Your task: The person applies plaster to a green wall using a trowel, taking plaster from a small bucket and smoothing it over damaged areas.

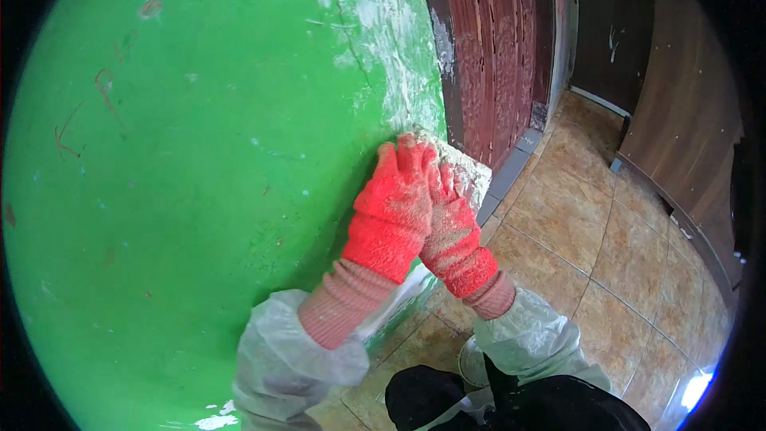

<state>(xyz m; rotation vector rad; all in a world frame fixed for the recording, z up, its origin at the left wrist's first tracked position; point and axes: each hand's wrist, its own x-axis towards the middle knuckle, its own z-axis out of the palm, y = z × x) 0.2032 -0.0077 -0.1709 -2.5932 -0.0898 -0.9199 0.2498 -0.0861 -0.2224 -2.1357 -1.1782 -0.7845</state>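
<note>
A wide putty knife (472, 174), its pale blade caked with white filler, lies against the wall's edge beside the door frame. Both my hands wear red knitted gloves smeared with putty. My left hand (395, 203) presses against the green wall (199, 152), its fingertips closed at the blade's upper left edge. Tucked close against it, my right hand (453, 231) grips the same tool from the right. The handle is hidden by the gloves. White filler (399, 48) streaks the wall above my hands, along a thin crack.
Right of the wall corner stands a dark red panelled door (491, 48) in a brown frame (448, 72). Brown tiles (574, 231) cover the floor. A wood-coloured panel (686, 96) stands at the far right. A round white container (472, 363) sits low by my dark clothing.
</note>
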